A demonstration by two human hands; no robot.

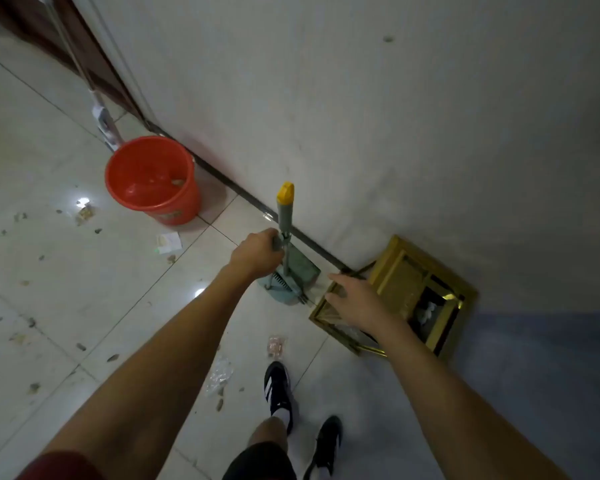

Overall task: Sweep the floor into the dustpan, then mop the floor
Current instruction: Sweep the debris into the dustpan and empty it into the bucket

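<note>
A grey-green broom (284,216) with a yellow cap stands upright in a teal dustpan (300,271) against the wall's dark skirting. My left hand (257,252) grips a handle beside the broom's pole, at the dustpan. My right hand (355,299) hovers with relaxed fingers to the right of the dustpan, above a gold-framed box, and holds nothing. A mop (101,116) leans on the wall behind a red bucket (153,181). Scraps of paper (168,242), plastic wrappers (219,374) and small bits of litter lie on the white tiled floor (84,289).
The gold-framed box (416,289) stands on the floor by the wall at the right. A dark wooden door frame (94,64) rises at the upper left. My feet in black shoes (278,386) stand on the tiles near the bottom middle.
</note>
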